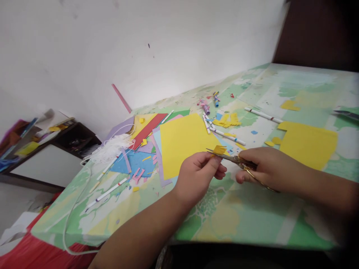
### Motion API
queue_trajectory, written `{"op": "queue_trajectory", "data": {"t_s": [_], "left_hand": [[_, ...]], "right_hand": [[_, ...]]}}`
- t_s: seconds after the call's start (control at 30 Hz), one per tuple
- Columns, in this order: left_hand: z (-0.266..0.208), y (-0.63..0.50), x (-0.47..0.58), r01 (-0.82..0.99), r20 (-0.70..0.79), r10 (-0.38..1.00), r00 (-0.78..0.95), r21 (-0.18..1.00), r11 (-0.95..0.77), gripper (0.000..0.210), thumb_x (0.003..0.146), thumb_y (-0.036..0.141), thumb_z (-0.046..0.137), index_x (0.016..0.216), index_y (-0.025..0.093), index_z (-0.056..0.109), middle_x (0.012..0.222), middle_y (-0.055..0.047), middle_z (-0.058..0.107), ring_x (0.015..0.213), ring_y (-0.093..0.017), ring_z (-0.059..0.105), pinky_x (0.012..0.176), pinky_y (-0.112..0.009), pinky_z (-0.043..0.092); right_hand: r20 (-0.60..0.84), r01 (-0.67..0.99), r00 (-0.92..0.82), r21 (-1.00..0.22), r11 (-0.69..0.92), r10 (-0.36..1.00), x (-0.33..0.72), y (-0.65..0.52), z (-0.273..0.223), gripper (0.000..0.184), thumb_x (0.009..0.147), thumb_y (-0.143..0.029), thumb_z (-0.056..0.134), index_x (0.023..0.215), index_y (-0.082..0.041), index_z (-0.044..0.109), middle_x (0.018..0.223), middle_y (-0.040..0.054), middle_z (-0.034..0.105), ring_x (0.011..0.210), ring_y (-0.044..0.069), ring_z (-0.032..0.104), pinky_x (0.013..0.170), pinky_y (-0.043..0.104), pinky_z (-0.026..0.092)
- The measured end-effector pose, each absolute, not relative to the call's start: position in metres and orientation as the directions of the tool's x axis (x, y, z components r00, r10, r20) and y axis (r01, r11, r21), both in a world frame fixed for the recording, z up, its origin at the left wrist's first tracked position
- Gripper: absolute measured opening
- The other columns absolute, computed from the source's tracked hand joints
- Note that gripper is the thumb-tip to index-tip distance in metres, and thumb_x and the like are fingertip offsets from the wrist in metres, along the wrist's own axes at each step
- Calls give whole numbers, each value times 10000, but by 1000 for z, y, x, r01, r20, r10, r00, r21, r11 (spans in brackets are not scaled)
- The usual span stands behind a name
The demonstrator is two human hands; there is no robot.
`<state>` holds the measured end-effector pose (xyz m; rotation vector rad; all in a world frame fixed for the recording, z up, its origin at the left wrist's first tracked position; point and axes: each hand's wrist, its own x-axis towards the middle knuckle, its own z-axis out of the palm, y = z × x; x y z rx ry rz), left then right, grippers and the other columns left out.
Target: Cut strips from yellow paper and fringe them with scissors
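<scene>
Between the thumb and fingers of my left hand point(196, 175) is a small yellow paper piece point(220, 150), its upper edge cut into a fringe. My right hand point(269, 166) grips gold-handled scissors point(238, 161), fingers in the loops. The blades point left and lie across the yellow piece, close to my left fingertips; whether they are parted I cannot tell. Just beyond my left hand lies a large yellow sheet point(185, 142) on top of purple and light blue sheets. Another yellow sheet point(308, 144) with a notched corner is beyond my right wrist.
Several markers point(230, 136) lie around the patterned tablecloth point(224, 224). Behind the large sheet are yellow fringed scraps point(228, 120) and small rolled paper pieces point(205, 107). A tangle of white string point(113, 147), a red strip point(150, 130) and blue paper point(134, 162) are at left.
</scene>
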<state>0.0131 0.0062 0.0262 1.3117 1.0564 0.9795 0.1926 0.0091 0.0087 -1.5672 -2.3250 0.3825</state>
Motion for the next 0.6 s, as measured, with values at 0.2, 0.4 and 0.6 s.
{"op": "queue_trajectory", "data": {"t_s": [0.2,0.4,0.6], "left_hand": [[27,6,13,7,-40,964,264,999,39,156,732,254,563,625,145,591,548,16,598,495,-74,545,544,-217,464],[28,5,13,-2,-41,970,238,999,43,128,726,250,573,660,142,594,553,18,602,493,-77,549,545,-222,472],[25,5,12,-53,-19,980,200,998,31,158,729,287,578,662,145,594,568,11,613,502,-85,561,540,-233,476]], "right_hand": [[77,850,-347,-396,348,935,193,11,8,471,646,-641,513,512,-205,394,480,-18,449,465,117,394,437,221,257],[107,859,-321,-386,337,941,196,11,8,497,660,-677,462,517,-208,384,489,-13,443,464,120,394,429,224,248],[92,853,-364,-368,371,927,197,12,5,437,706,-617,464,571,-204,409,531,-13,474,477,112,406,438,218,253]]}}
